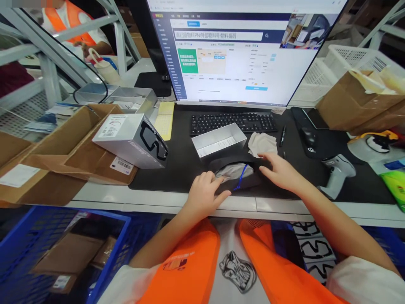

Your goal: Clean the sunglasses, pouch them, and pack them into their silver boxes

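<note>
Desktop seen from above our own forearms: a matte black desk mat (177,169) covers the white table, and on its near edge lies a dark oval glasses case (249,179). The case is open. Its shell looks soft and dull black, its inside is lined with crumpled grey cloth, and a thin blue cord (240,177) runs across the lining.

Our hands are apart, one at each end of the case. Our left hand (205,192) curls over the left end, with the fingers bent onto the grey lining and the thumb along the front rim, pinching that edge. Our right hand (280,171) lies palm down and flat, with the fingers stretched out and their tips on the right rim, not closed around anything. Both forearms are bare and angle in from an orange vest.

Just behind the case stands a shallow rectangular silver tray (220,141) with a brushed, metallic look, and beside it sits a wrinkled beige wiping cloth (262,143). A black keyboard (232,122) lies behind them, under a wide monitor (243,50) that is lit white. To the left, a silver carton printed with dark sunglasses (133,139) rests tilted on an open brown cardboard box (63,147). To the right, a grey barcode scanner (337,173) lies on the mat.
</note>
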The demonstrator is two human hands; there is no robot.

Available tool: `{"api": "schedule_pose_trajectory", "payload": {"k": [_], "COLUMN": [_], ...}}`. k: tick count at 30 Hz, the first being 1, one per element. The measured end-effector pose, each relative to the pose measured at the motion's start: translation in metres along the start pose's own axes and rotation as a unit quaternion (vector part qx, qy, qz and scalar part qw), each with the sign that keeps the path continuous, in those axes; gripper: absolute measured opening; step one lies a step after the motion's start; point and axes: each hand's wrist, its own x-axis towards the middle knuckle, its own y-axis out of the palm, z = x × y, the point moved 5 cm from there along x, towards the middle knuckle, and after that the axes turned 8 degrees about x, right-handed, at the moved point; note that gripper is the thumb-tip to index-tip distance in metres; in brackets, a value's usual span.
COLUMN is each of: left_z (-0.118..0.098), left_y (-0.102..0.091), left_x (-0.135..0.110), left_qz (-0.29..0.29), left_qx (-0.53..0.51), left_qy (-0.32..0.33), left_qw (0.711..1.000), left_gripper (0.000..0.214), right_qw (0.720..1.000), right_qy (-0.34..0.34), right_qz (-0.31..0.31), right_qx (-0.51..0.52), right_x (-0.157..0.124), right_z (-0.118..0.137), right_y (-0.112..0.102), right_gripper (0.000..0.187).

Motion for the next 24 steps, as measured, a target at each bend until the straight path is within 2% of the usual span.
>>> {"api": "schedule_pose_trajectory", "payload": {"k": [2,5,7,10,12,15,17,19,21,22,24], "left_z": [-0.007,-0.021,-0.029,-0.031,-0.028,-0.023,-0.018,-0.010,0.002,0.006,0.012], "left_y": [-0.003,-0.007,-0.009,-0.013,-0.013,-0.008,-0.004,-0.002,-0.001,-0.001,0.000], "left_x": [0.009,0.022,0.026,0.028,0.028,0.030,0.031,0.032,0.029,0.026,0.021], "left_qz": [0.052,0.078,0.073,0.076,0.092,0.103,0.071,-0.002,-0.081,-0.108,-0.128], "left_qx": [0.038,0.062,0.044,0.000,-0.019,-0.043,-0.094,-0.176,-0.227,-0.219,-0.150], "left_qy": [0.009,0.052,0.091,0.109,0.102,0.114,0.126,0.130,0.127,0.125,0.123], "left_qw": [0.998,0.994,0.992,0.991,0.990,0.987,0.985,0.976,0.962,0.962,0.973], "left_gripper": [0.050,0.043,0.035,0.038,0.044,0.044,0.036,0.026,0.024,0.026,0.024], "right_qw": [0.999,0.998,0.996,0.987,0.983,0.979,0.977,0.974,0.973,0.973,0.974], "right_qy": [0.011,0.006,-0.045,-0.139,-0.169,-0.180,-0.184,-0.188,-0.189,-0.190,-0.190], "right_qz": [0.029,0.013,0.003,0.039,0.070,0.095,0.099,0.101,0.096,0.088,0.066], "right_qx": [0.040,0.059,0.073,0.070,0.031,-0.015,-0.047,-0.079,-0.093,-0.096,-0.100], "right_x": [-0.001,-0.005,-0.011,-0.022,-0.028,-0.027,-0.022,-0.019,-0.018,-0.020,-0.024], "right_z": [-0.005,0.000,0.013,0.036,0.048,0.064,0.072,0.076,0.075,0.073,0.068], "right_y": [0.014,0.021,0.017,0.015,0.020,0.034,0.042,0.047,0.045,0.043,0.037], "right_gripper": [0.037,0.017,0.020,0.021,0.028,0.040,0.035,0.026,0.025,0.026,0.027]}}
